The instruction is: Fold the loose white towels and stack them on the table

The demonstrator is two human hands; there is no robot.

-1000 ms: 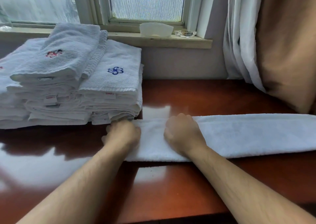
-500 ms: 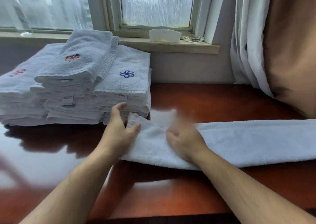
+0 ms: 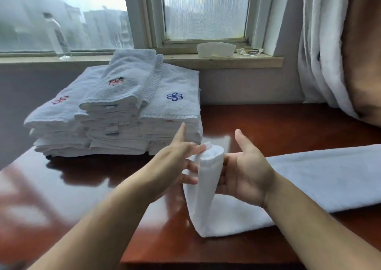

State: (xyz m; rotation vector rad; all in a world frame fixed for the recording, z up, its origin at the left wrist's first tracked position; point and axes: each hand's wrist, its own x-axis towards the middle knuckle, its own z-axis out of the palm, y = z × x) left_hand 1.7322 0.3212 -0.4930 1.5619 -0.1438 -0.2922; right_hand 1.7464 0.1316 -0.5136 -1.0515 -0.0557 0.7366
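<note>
Just in front of the folded stack (image 3: 127,112), the loose towel (image 3: 210,179) is held by its end off the worktop (image 3: 268,125). It is pressed between the flat, uncurled fingers of the left hand (image 3: 171,166) and right hand (image 3: 245,172), presumably to be carried over as a fold.

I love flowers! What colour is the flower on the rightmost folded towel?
Blue flower on white towel, head view.

Two bare forearms, slim wrists, bare L hand (image 3: 175,166), bare R hand (image 3: 245,174)
</note>
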